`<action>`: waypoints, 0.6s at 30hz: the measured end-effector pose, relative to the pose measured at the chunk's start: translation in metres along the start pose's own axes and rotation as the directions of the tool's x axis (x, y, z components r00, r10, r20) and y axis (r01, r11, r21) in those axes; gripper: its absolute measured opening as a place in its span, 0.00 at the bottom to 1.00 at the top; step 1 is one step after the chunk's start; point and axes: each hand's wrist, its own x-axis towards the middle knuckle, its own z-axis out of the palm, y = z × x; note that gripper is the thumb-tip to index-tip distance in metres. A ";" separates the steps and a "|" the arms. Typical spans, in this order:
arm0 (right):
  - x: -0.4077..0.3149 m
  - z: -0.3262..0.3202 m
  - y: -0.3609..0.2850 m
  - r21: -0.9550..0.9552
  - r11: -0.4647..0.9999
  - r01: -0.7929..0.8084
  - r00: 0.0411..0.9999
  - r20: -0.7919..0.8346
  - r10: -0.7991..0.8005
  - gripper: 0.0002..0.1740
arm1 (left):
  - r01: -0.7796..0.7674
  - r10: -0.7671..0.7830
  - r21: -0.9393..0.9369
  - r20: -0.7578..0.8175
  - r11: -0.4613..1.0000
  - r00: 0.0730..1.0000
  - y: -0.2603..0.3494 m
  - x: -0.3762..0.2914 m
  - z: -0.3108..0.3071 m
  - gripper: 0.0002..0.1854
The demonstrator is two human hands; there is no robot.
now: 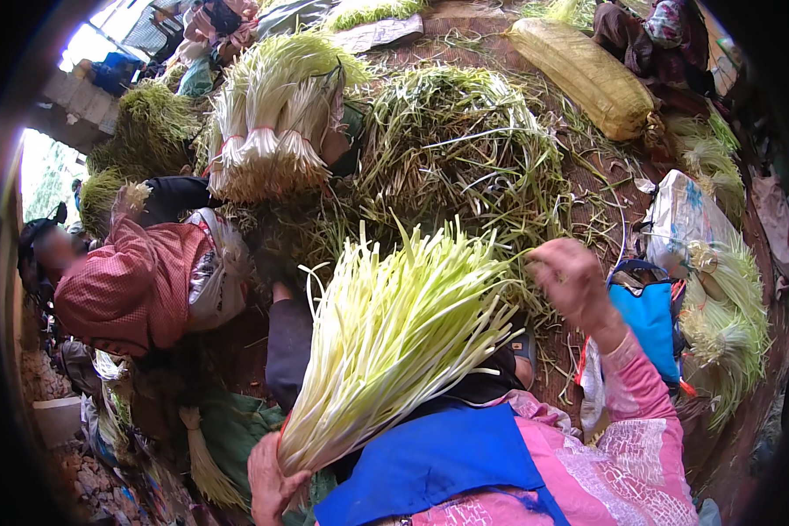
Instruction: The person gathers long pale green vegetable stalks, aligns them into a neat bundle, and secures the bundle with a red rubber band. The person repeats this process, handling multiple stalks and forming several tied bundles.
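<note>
A large bundle of pale yellow-green leafy stalks, like blanched chives (394, 322), lies slantwise across my lap and blue apron (434, 460). My left hand (273, 477) grips its white lower end, beside a red tie. My right hand (569, 279) is raised to the right of the leaf tips, fingers curled; a thin green leaf reaches to its fingertips, seemingly pinched there. Beyond the bundle spreads a heap of loose green and withered leaves (460, 144).
Tied bundles (269, 125) stand upright at upper left. A person in a red checked top (138, 283) sits at left. A full yellow sack (585, 75) lies at upper right; a blue bag (644, 322) and more bundles (723, 329) are at right.
</note>
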 end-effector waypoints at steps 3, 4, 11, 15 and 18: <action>0.010 0.026 -0.055 -0.065 0.895 0.441 0.896 0.092 -0.435 0.23 | -0.152 0.154 0.025 -0.136 0.988 0.979 0.034 0.042 -0.006 0.32; 0.008 0.039 -0.062 -0.113 0.875 0.472 0.880 0.129 -0.458 0.27 | -0.220 0.220 0.018 -0.184 0.975 0.958 0.047 0.059 -0.002 0.30; -0.033 0.055 -0.052 -0.162 0.866 0.472 0.878 0.177 -0.445 0.17 | -0.574 0.572 0.072 -0.252 0.815 0.781 0.144 0.140 0.037 0.28; -0.039 0.046 -0.048 -0.112 0.906 0.409 0.906 0.164 -0.389 0.16 | -0.633 0.669 0.234 -0.128 0.738 0.732 0.164 0.152 0.076 0.33; -0.031 0.042 -0.036 -0.008 0.924 0.382 0.916 0.135 -0.378 0.14 | -0.662 0.702 0.265 -0.096 0.702 0.706 0.170 0.150 0.090 0.33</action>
